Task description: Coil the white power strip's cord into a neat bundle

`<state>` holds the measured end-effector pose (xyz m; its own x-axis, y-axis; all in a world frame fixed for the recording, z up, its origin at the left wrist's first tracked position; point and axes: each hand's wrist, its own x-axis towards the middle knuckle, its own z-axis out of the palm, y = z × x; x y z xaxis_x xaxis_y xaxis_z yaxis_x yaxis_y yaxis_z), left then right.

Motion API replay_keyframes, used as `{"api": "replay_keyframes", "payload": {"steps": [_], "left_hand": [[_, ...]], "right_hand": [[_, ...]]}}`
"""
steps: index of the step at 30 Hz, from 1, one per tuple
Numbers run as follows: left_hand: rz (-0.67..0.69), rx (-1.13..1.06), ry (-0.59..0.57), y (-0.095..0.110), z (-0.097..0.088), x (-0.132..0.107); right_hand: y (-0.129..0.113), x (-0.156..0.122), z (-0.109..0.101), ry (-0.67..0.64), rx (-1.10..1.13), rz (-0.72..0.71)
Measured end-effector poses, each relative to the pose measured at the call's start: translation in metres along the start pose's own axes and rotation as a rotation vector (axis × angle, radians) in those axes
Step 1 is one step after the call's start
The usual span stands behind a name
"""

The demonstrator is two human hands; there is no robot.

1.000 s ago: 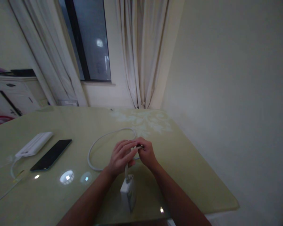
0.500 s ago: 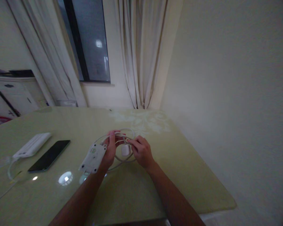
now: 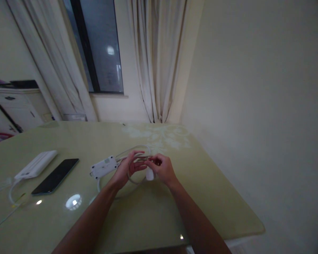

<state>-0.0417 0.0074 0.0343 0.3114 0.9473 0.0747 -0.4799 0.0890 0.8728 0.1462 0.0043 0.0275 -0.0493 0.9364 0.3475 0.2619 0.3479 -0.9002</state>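
My left hand [image 3: 127, 170] and my right hand [image 3: 163, 168] meet over the middle of the green table [image 3: 148, 218]. Both are closed on a looped white cable [image 3: 137, 150]. The left holds the coil, and the cable's white socket block [image 3: 104, 166] sticks out to its left, just above the table. The right pinches the cable near a small white plug [image 3: 149, 174] that hangs under its fingers.
A white power bank [image 3: 35, 164] with a short cable and a black phone [image 3: 55, 176] lie on the left of the table. A wall runs close along the right side. Behind are a window, curtains and a white cabinet [image 3: 5, 109] at far left.
The socket block was lifted from the near table edge up to the left of my left hand. The cable has been gathered into a smaller coil between both hands.
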Motion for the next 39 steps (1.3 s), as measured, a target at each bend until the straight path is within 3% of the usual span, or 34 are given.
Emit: {"api": "replay_keyframes", "payload": {"steps": [4,7,13,17,23,30,33,39], "left_hand": [[0.086,0.159,-0.006,-0.006,0.003,0.001],[0.164,0.208,0.060,-0.010,0.004,0.004],[0.170,0.117,0.208,-0.007,-0.002,0.011],[0.122,0.100,0.259,0.000,-0.006,0.011],[0.084,0.055,0.462,0.012,-0.009,0.014],[0.175,-0.279,0.717,0.042,-0.042,0.018],[0.171,-0.429,0.673,0.047,-0.046,0.016],[0.190,-0.605,0.431,0.035,-0.024,0.017]], "right_hand": [[-0.004,-0.005,0.003,0.038,-0.416,-0.145],[-0.008,-0.004,0.001,0.041,-0.581,-0.228],[-0.008,0.004,-0.009,-0.068,-0.325,-0.240],[-0.007,0.006,-0.011,-0.098,-0.162,-0.167],[-0.012,0.005,-0.017,-0.192,-0.066,-0.051],[-0.016,0.008,-0.045,-0.321,-0.053,-0.030],[-0.014,0.007,-0.049,-0.417,-0.019,0.021],[-0.011,0.000,-0.028,-0.543,0.065,0.198]]}}
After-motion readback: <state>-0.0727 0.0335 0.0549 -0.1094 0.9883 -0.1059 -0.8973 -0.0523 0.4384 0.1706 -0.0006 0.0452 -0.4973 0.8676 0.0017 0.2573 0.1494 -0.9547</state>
